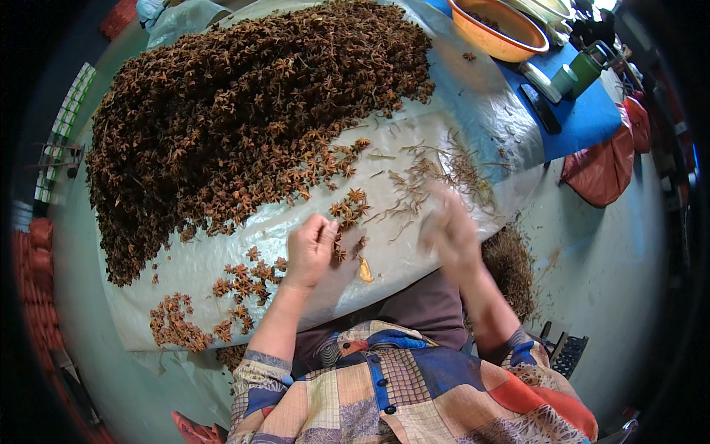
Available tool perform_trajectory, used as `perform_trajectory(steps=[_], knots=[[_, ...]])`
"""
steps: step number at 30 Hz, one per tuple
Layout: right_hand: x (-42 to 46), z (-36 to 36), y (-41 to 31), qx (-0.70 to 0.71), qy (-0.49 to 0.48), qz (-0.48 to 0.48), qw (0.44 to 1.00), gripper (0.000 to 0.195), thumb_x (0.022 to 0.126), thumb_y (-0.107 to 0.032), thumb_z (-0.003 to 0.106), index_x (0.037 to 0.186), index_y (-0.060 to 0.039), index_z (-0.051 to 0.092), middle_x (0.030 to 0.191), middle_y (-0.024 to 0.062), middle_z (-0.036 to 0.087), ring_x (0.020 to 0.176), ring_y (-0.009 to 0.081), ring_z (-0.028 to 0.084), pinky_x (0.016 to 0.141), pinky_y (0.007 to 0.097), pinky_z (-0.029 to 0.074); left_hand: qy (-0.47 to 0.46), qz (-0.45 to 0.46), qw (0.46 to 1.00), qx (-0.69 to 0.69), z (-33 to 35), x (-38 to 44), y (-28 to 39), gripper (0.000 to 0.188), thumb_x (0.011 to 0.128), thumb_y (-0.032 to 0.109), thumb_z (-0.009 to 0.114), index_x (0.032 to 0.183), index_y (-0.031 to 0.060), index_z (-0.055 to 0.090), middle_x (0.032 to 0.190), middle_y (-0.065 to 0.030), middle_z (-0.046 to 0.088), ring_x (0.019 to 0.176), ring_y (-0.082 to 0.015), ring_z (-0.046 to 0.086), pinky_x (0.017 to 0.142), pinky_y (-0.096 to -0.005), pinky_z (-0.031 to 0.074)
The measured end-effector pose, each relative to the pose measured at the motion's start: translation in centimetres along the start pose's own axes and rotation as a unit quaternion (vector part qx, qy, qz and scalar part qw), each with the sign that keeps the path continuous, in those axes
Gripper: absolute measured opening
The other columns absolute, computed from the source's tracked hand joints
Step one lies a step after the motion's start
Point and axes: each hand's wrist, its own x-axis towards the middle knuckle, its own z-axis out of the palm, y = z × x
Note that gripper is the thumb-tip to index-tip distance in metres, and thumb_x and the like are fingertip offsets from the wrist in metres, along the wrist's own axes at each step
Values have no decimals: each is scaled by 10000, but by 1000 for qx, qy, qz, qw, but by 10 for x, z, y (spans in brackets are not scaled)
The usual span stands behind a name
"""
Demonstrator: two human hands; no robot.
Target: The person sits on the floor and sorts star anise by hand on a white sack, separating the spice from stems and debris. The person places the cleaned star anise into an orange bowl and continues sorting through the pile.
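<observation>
A large heap of dried star anise [249, 111] covers the far left of the plastic-covered table before me. My left hand [312, 250] is curled, thumb on top, beside a few loose star anise [349, 208]; whether something is inside its fingers is hidden. Blurred by motion, my right hand [452, 227] hovers by a scatter of thin dry stems [460, 166], fingers apart and no object visible in it. Between the hands lies a yellow, leaf-like piece [365, 270]. More star anise [249, 280] are spread left of my left wrist, with a small pile of reddish-brown pieces [177, 324] near the edge.
At the back right stand an orange basin [499, 30], a green flask [588, 72], a pale green cup [564, 79] and a dark phone-like object [541, 108]. A red plastic bag [602, 166] hangs beyond the blue surface. Stem debris [507, 272] is heaped below the table's right edge.
</observation>
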Motion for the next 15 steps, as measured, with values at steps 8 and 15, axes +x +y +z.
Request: perform_trajectory(steps=[8,15], knots=[[75,47,100,-341,-113,-199,912,146,812,-131,696,956,-139,720,1106,39,648,1117,256,574,1001,426,398,-96,149,958,224,26,50,-18,450,737,170,809,1139,93,621,1096,-116,555,1087,-319,519,952,-433,426],[59,49,94,-335,-137,-174,916,173,779,-89,706,934,-80,629,1008,72,609,1034,285,568,975,433,406,-46,145,963,224,-9,27,-24,455,727,175,820,1120,56,625,1151,-114,570,1121,-330,516,963,-456,441]])
